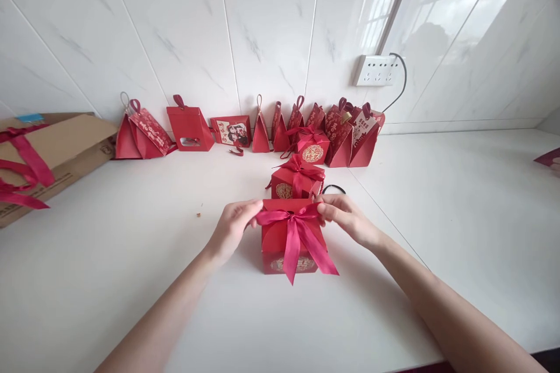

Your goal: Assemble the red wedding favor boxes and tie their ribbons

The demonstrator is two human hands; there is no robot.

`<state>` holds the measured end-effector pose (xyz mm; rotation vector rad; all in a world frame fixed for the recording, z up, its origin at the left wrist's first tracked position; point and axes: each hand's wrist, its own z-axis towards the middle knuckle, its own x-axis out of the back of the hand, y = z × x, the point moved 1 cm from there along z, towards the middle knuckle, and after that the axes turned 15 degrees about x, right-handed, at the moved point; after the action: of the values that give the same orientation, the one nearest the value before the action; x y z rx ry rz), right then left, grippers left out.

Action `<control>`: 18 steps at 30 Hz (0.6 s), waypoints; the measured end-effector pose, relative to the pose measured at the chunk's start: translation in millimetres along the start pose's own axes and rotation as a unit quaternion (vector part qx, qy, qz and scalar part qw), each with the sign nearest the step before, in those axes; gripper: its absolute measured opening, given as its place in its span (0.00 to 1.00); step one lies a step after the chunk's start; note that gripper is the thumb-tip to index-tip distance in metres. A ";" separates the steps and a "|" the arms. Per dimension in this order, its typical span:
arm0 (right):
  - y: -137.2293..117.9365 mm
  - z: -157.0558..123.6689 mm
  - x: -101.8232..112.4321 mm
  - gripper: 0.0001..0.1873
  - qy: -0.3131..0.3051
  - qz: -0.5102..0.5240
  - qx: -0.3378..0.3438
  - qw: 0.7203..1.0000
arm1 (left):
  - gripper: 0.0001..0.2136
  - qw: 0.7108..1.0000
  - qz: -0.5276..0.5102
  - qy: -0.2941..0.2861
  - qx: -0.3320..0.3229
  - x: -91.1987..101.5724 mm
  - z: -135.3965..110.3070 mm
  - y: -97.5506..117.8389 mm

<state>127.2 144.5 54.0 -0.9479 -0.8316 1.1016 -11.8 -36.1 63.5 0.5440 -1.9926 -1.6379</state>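
Overall, glossy white wall tiles (271,29) with faint grey veining rise behind a smooth, pale counter (459,204), which a fine seam crosses on the right. At the left edge sits a brown cardboard carton (79,166), its broad flat flap slanting, with shiny ribbons (32,163) draped over it. Along the wall stands a row of red card boxes (261,134), many wedge-shaped with a loop at the peak, some printed with pale lettering. The handled red box (272,239) stands upright on the counter between the two hands, its top folded, its flaps curved, a gold medallion (274,264) low on its front partly covered by ribbon tails. Just behind it is a similar bowed box (284,178).

The left hand (231,224) has thumb and fingers together on the left loop of a satiny crimson bow (292,217); some fingertips are hidden. The right hand (347,215) pinches the opposite loop, thumb in front.

On the wall is a white socket panel (377,71), a dark cable (405,76) curving down from it. A black ring (335,188) lies beside the rear box, and tiny brownish scraps (198,215) dot the counter farther left.
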 end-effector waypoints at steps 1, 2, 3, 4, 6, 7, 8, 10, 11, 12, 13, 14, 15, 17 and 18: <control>-2.3 -0.3 0.0 0.24 0.011 -0.022 0.015 1.000 | 0.19 1.000 -0.005 0.019 -0.006 -0.1 0.2 -0.1; -4.4 -0.8 -0.2 0.26 0.015 -0.039 0.027 0.999 | 0.17 0.999 -0.009 0.038 -0.007 0.1 0.3 -0.7; -6.0 -1.4 -0.4 0.30 0.008 -0.052 0.035 0.998 | 0.15 0.999 -0.008 0.053 -0.002 0.6 0.5 -1.7; -6.9 -2.3 -0.7 0.35 -0.010 -0.066 0.037 0.997 | 0.14 0.998 0.000 0.058 0.006 1.4 0.5 -2.9; -7.0 -4.3 -1.0 0.42 -0.058 -0.100 0.030 0.993 | 0.19 0.999 0.031 0.036 0.014 4.4 0.0 -5.1; -6.5 -5.3 -0.7 0.43 -0.077 -0.116 0.027 0.990 | 0.25 0.999 0.052 0.010 0.012 6.3 -0.8 -5.5; -5.7 -6.3 -0.3 0.44 -0.089 -0.132 0.026 0.987 | 0.32 0.997 0.073 -0.023 0.007 8.1 -2.1 -5.2; -4.2 -7.8 1.1 0.41 -0.097 -0.153 0.033 0.983 | 0.46 0.990 0.118 -0.083 -0.001 10.9 -6.3 -2.9; -3.5 -8.4 1.9 0.38 -0.096 -0.158 0.039 0.982 | 0.51 0.984 0.142 -0.105 0.000 11.6 -8.7 -1.2; -2.8 -8.7 2.9 0.37 -0.093 -0.162 0.044 0.981 | 0.55 0.979 0.166 -0.118 0.000 11.9 -11.0 0.5; -2.1 -8.8 4.1 0.36 -0.088 -0.164 0.048 0.981 | 0.57 0.975 0.186 -0.122 -0.003 11.8 -12.7 1.7; -1.2 -8.7 5.4 0.36 -0.081 -0.163 0.052 0.982 | 0.57 0.972 0.201 -0.120 -0.009 11.9 -13.6 2.4; -0.3 -8.4 7.0 0.35 -0.070 -0.158 0.057 0.983 | 0.56 0.971 0.210 -0.117 -0.017 12.3 -13.5 2.2; 1.8 -7.2 10.6 0.30 -0.027 -0.152 0.080 0.985 | 0.51 0.973 0.201 -0.107 -0.039 15.6 -10.7 -0.3; 3.2 -6.4 12.4 0.28 0.005 -0.161 0.092 0.983 | 0.48 0.978 0.177 -0.097 -0.059 18.9 -8.2 -2.0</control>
<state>135.0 155.7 49.7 -0.6375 -0.8267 0.8756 -21.8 -54.2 65.2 -0.0195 -1.9718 -1.6179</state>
